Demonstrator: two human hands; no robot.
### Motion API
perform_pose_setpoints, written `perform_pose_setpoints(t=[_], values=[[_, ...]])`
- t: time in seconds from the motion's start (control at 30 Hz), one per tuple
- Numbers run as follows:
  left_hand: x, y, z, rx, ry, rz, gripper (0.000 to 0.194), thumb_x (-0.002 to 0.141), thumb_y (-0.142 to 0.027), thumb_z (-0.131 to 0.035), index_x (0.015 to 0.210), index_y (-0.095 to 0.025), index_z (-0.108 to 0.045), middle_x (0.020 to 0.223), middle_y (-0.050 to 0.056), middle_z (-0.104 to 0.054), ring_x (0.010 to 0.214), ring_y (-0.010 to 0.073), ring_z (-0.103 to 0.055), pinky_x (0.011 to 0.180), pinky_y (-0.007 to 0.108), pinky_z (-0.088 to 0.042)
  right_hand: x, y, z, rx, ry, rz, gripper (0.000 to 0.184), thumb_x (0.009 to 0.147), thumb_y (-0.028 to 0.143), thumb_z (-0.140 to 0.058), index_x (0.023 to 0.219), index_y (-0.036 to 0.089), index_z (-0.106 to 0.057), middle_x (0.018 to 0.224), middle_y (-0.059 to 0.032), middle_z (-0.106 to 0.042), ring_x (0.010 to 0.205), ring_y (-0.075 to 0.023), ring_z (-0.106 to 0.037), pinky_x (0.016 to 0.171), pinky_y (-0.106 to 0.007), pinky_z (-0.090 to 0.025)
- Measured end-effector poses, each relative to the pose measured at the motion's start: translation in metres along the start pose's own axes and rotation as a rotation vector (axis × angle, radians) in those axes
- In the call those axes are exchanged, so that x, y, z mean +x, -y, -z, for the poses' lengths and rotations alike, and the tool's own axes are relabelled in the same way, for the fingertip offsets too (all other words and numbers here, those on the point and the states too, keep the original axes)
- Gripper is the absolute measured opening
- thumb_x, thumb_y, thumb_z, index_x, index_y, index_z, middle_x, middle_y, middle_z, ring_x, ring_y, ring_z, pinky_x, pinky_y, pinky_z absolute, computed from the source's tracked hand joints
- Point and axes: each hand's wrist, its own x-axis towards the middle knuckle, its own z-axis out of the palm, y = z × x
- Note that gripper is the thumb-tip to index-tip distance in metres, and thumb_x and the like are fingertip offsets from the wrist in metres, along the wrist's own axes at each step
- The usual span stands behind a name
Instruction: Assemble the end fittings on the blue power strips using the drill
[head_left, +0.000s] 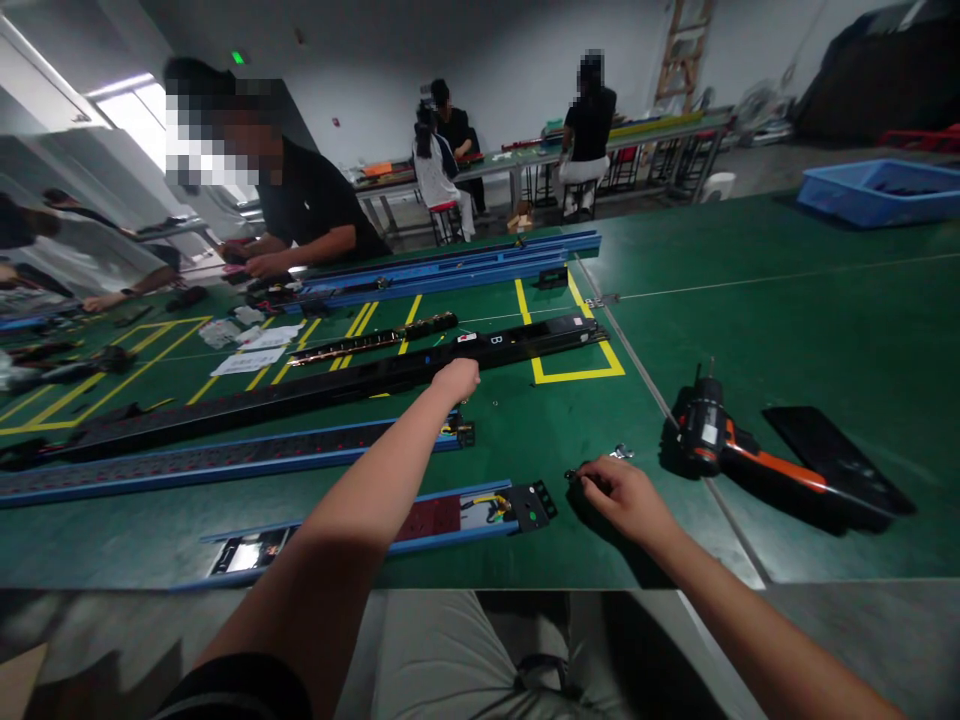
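Note:
My left hand reaches out across the table with its fingers curled closed, just at the near side of a long black power strip marked "B". What it holds, if anything, is hidden. Low over the table, my right hand pinches a small dark part, too small to name. Right behind that hand lie some small shiny metal pieces. Between my arms, a blue-edged strip shows yellow wires and a black end plate. Another blue-edged strip lies behind it.
A black and orange power screwdriver and a flat black object lie at right. A blue bin stands at the far right. White papers and more strips lie beyond. A co-worker works across the green table.

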Motion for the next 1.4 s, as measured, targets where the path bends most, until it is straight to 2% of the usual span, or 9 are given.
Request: perform_pose_setpoints(t=[0.2,0.4,0.5,0.63,0.83,0.97,1.13,1.27,1.4], values=[[-0.115,-0.029,0.011,-0.36,-0.297,-0.176,0.016,0.084,-0.033,-0.057,0.088,-0.02,-0.065,0.083,-0.001,-0.067,0.075,0.012,-0.06,0.07,0.022,-0.046,-0.008,0.001,-0.005,-0.205,0.05,0.024,0.028,0.086,0.023,-0.048,0.104,0.023,-0.069,0.095,-0.0074,-0.061,0.079,-0.0169,-0.06,0.069,-0.027,-0.048],[-0.222,-0.045,-0.063,-1.211,-0.287,0.167,0.021,0.069,-0.033,-0.07,0.078,-0.016,-0.062,0.054,-0.002,-0.058,0.045,0.0096,-0.052,0.038,0.018,-0.037,-0.017,0.025,0.008,-0.151,-0.012,0.048,0.03,0.087,0.028,-0.048,0.109,0.025,-0.068,0.099,-0.009,-0.06,0.081,-0.0187,-0.061,0.073,-0.032,-0.051],[-0.242,-0.063,-0.093,-1.378,-0.251,0.216,0.021,0.068,-0.033,-0.071,0.075,-0.015,-0.061,0.057,0.0,-0.06,0.049,0.0115,-0.056,0.041,0.019,-0.043,-0.026,0.063,0.014,0.133,0.077,0.154,0.029,0.088,0.03,-0.051,0.114,0.029,-0.065,0.099,-0.0068,-0.063,0.091,-0.0189,-0.06,0.08,-0.032,-0.051],[-0.254,-0.083,-0.108,-1.465,-0.205,0.223,0.02,0.066,-0.031,-0.072,0.071,-0.016,-0.06,0.06,0.003,-0.063,0.055,0.0146,-0.061,0.044,0.021,-0.047,-0.044,0.104,0.008,0.392,0.237,0.122,0.025,0.088,0.034,-0.053,0.108,0.031,-0.068,0.092,-0.004,-0.068,0.084,-0.0172,-0.063,0.075,-0.029,-0.052],[-0.262,-0.088,-0.12,-1.603,-0.119,0.237,0.021,0.063,-0.029,-0.074,0.068,-0.016,-0.058,0.057,0.003,-0.063,0.052,0.0152,-0.06,0.041,0.02,-0.043,-0.061,0.102,-0.001,0.423,0.247,-0.001,0.017,0.086,0.033,-0.056,0.09,0.028,-0.072,0.083,-0.0026,-0.068,0.077,-0.0167,-0.063,0.07,-0.028,-0.051],[-0.261,-0.079,-0.119,-1.338,-0.151,0.196,0.012,0.076,-0.032,-0.063,0.076,-0.02,-0.062,0.069,0.004,-0.068,0.057,0.0166,-0.062,0.047,0.025,-0.047,-0.054,0.096,-0.003,0.312,0.239,0.017,0.014,0.085,0.029,-0.055,0.085,0.025,-0.069,0.083,-0.0024,-0.068,0.079,-0.0176,-0.063,0.072,-0.029,-0.05],[-0.241,-0.058,-0.099,-0.439,-0.49,0.033,0.019,0.087,-0.029,-0.049,0.093,-0.028,-0.068,0.093,0.004,-0.068,0.092,0.0226,-0.059,0.086,0.038,-0.046,-0.033,0.079,-0.018,0.139,0.23,0.227,0.022,0.082,0.01,-0.046,0.09,0.021,-0.063,0.117,-0.0072,-0.062,0.113,-0.0204,-0.054,0.094,-0.036,-0.044],[-0.219,-0.052,-0.089,-0.088,-0.393,0.039,0.021,0.085,-0.03,-0.054,0.1,-0.027,-0.068,0.092,0.006,-0.065,0.094,0.023,-0.056,0.082,0.034,-0.046,-0.024,0.06,-0.03,-0.047,0.297,0.334,0.039,0.063,-0.004,-0.042,0.09,0.018,-0.061,0.135,-0.0088,-0.05,0.131,-0.0221,-0.037,0.106,-0.043,-0.032],[-0.202,-0.052,-0.081,0.007,-0.157,0.01,0.025,0.085,-0.035,-0.054,0.107,-0.029,-0.065,0.095,0.005,-0.064,0.092,0.0211,-0.059,0.078,0.03,-0.047,-0.025,0.048,-0.032,-0.118,0.227,0.259,0.037,0.06,-0.004,-0.04,0.085,0.016,-0.059,0.139,-0.0111,-0.046,0.129,-0.0205,-0.041,0.104,-0.039,-0.034]])
